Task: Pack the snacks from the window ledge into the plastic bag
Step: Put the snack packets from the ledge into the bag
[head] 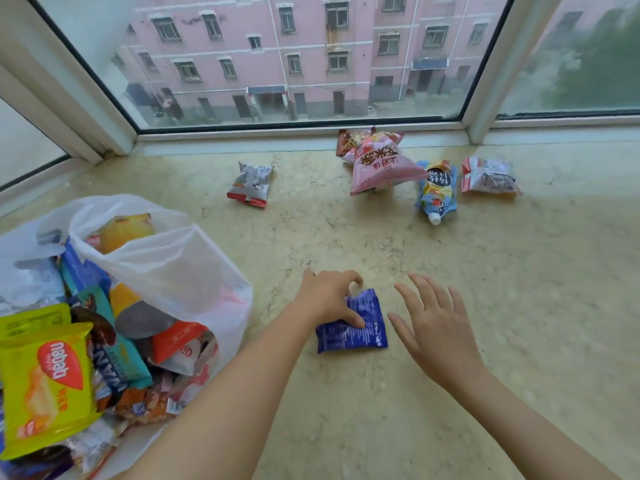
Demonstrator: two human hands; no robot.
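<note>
Five snacks left by the glass, one under the hand

The left hand point(329, 299) rests on a blue packet point(356, 327) lying on the ledge point(519, 306), fingers curled over its top edge, thumb pressed on its face. The right hand point(438, 327) hovers just beside it, fingers spread, holding nothing. The plastic bag point(173, 258) sits at the left, full of snacks.

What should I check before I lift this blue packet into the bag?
1. Left hand on blue packet: ok, fingers over it, though the packet lies flat on the ledge.
2. Right hand free: ok, open beside the packet.
3. Plastic bag mouth open: ok.
4. Room in bag: cannot tell, looks quite full.
5. Path to bag clear: ok.
</note>
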